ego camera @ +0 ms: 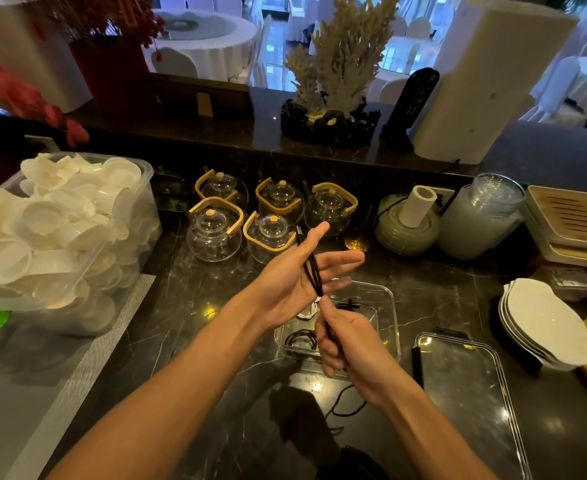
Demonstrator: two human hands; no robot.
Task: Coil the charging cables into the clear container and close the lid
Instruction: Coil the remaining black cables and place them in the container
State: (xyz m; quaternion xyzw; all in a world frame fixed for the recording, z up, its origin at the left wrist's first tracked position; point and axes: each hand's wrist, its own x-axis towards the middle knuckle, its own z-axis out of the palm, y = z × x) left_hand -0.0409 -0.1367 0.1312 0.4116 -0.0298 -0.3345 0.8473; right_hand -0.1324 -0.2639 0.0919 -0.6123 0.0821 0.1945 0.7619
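My left hand [297, 271] is held palm-up with fingers spread above the counter, and a black charging cable [312, 268] is looped several times around it. My right hand [345, 344] pinches the same cable just below the left palm; the cable's free tail [345, 401] trails down past my wrist onto the counter. Under both hands stands the clear container [390, 306], holding a coiled black cable [300, 339] and a white cable [307, 313], partly hidden by my hands. Its clear lid [465, 393] lies flat on the counter to the right.
Several glass teapots [215, 233] with wooden handles stand behind the container. A big plastic bin of white cups [60, 237] fills the left. Stacked white plates [541, 323] and wooden trays [572, 220] sit right. A grey mat [42, 393] covers the near left.
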